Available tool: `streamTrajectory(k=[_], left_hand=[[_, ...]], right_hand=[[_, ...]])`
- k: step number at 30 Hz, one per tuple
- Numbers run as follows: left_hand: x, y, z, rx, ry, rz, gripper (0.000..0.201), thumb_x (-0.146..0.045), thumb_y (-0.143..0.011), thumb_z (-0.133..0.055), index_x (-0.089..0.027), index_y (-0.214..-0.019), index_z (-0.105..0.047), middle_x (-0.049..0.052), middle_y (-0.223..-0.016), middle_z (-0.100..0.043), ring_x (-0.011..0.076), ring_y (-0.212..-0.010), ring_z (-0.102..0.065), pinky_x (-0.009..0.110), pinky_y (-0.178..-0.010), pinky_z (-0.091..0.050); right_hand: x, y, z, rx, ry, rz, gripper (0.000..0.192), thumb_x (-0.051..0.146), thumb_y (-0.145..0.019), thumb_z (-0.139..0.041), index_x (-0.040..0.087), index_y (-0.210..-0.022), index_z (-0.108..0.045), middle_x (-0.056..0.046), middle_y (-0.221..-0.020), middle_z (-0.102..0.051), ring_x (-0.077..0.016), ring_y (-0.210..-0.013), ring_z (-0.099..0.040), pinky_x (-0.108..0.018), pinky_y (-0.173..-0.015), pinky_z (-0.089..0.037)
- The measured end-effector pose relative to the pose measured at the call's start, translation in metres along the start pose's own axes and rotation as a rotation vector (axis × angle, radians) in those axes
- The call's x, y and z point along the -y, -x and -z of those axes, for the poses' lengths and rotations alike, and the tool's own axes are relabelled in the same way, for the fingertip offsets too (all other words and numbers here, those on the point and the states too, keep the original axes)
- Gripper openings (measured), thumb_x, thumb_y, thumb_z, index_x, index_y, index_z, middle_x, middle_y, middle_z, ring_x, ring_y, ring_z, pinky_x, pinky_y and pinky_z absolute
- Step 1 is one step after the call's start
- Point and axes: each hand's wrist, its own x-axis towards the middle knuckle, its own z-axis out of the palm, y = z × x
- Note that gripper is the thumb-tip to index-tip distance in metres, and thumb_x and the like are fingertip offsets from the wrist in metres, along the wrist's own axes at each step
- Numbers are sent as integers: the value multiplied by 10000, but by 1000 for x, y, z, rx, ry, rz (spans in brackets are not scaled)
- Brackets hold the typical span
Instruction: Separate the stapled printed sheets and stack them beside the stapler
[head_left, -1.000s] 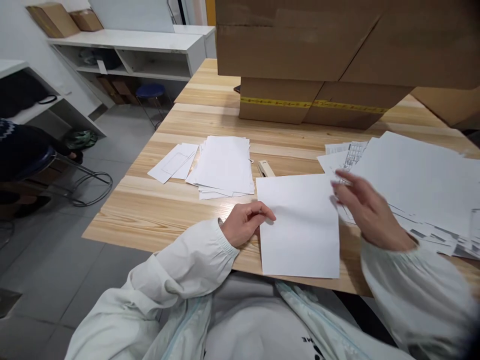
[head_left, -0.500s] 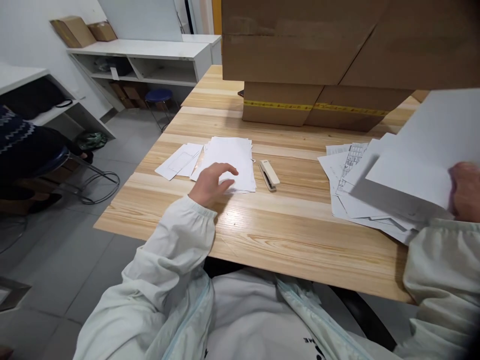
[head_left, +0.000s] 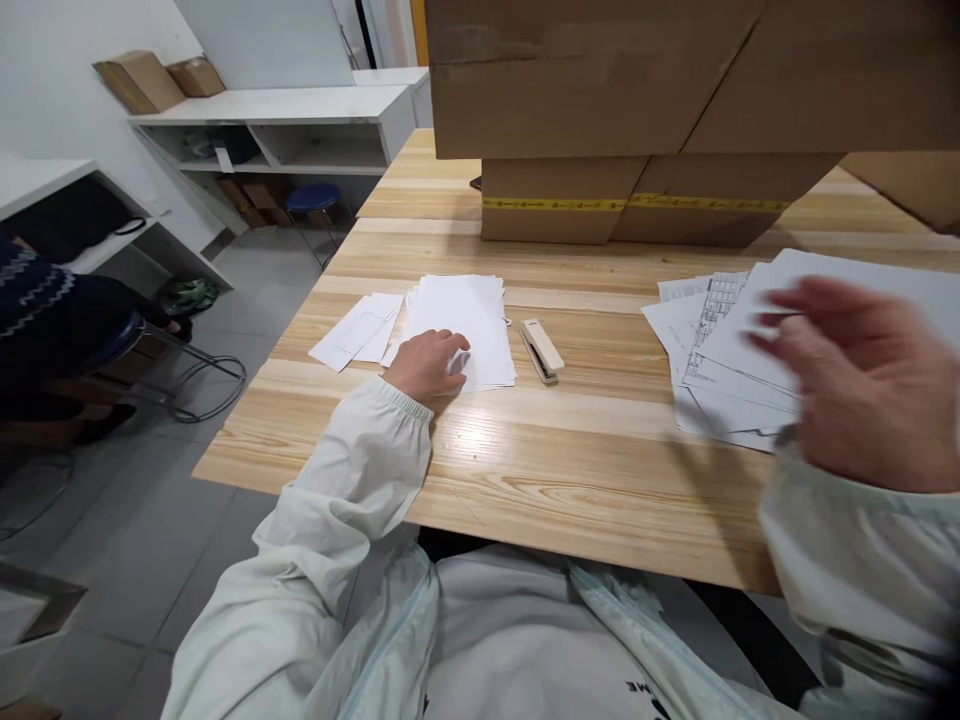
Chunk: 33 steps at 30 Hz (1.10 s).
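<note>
The stack (head_left: 484,310) lies left of centre on the wooden tabletop (head_left: 570,490), its sheets white and blank on top, with uneven edges showing along the sides. The left hand (head_left: 426,366) rests at its near left part; that grip has bent fingers with the thumb standing apart from them, and I cannot tell whether they pinch the top sheet. To the right, the pile (head_left: 712,350) is spread out loosely, some sheets plain white, others printed with grids and lines. The right hand (head_left: 874,385) is over the pile; its grip is spread, with nothing seen between the fingers.

The right hand is blurred and covers much of the pile, whose far right part runs to the picture's edge. The left hand hides the stack's near left corner. The print on the pile is too small to read. A dark thing (head_left: 475,183) just beside the lower boxes is mostly hidden.

Between stack and pile lies a cream stapler (head_left: 541,350), near the stack and touching neither. Left of the stack are two white slips (head_left: 356,330), overlapping, one bearing a faint outline. Behind, lower boxes (head_left: 559,205) with yellow tape carry a large upper carton (head_left: 585,85), which blocks the view over the far tabletop. A seated person (head_left: 45,320) is cut off at left, near white shelves (head_left: 139,235).
</note>
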Motion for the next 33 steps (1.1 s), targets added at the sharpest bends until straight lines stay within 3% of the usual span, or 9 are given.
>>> streamTrajectory(k=[1,3,5,7,10,15,24,27,33], left_hand=[[-1,0,0,-4,-17,-1,411,-289,-808,-582,-211,-1210,-600,88,-1151,-663,282,-1047,-604,367,-812,-457],[0,1,-2,-9,-32,-7,409,-284,-817,-572,-212,-1219,-599,87,-1156,-670,283,-1050,-615,365,-808,-459],[3,3,-6,-20,-16,-17,410,-278,-823,-570,-210,-1227,-594,85,-1177,-674,283,-1068,-620,370,-826,-464],[6,6,-10,-35,22,-19,412,-274,-825,-578,-214,-1233,-584,76,-1198,-675,274,-1089,-622,369,-858,-465],[10,9,-14,-59,81,1,410,-286,-829,-607,-238,-1235,-574,50,-1208,-685,250,-1079,-637,348,-866,-467],[14,5,-18,-63,72,20,394,-335,-841,-650,-263,-1222,-582,29,-1189,-704,247,-1036,-665,330,-798,-472],[13,4,-22,-114,71,28,362,-380,-841,-674,-280,-1186,-627,19,-1143,-725,232,-991,-672,298,-706,-428],[12,1,-23,-163,53,129,230,-348,-908,-563,-260,-1071,-699,43,-982,-757,230,-864,-677,303,-665,-386],[18,-2,-28,-308,166,227,307,-350,-923,-458,-210,-814,-709,44,-640,-643,190,-624,-556,298,-598,-293]], right_hand=[[3,3,-21,47,-75,-11,321,429,-794,-720,336,-1093,-651,-33,-1215,-653,-269,-1220,-594,-450,-938,-583],[6,5,-65,354,-193,-232,340,474,-807,-684,265,-1075,-667,-77,-1202,-669,-276,-1174,-623,-472,-937,-577],[3,0,-106,564,-261,-396,340,470,-858,-624,229,-1097,-653,-96,-1209,-672,-253,-1162,-627,-464,-960,-559],[-5,-10,-136,611,-306,-479,297,416,-888,-604,206,-1095,-640,-108,-1221,-665,-223,-1137,-631,-427,-949,-557],[-19,-27,-163,545,-312,-548,241,325,-897,-609,189,-1095,-623,-118,-1234,-654,-189,-1037,-645,-359,-850,-567],[-32,-38,-175,483,-254,-619,207,265,-908,-594,179,-1095,-615,-115,-1216,-651,-153,-936,-639,-276,-728,-529],[-26,-44,-180,506,-382,-618,174,233,-882,-621,179,-1042,-661,-89,-1112,-681,-147,-895,-635,-296,-793,-544],[-22,-47,-179,491,-441,-564,156,242,-875,-632,183,-1013,-673,-70,-1068,-691,-140,-923,-633,-288,-828,-538],[-29,-44,-183,346,-430,-483,112,136,-819,-640,172,-924,-659,-10,-839,-668,-88,-748,-604,-246,-756,-522]])
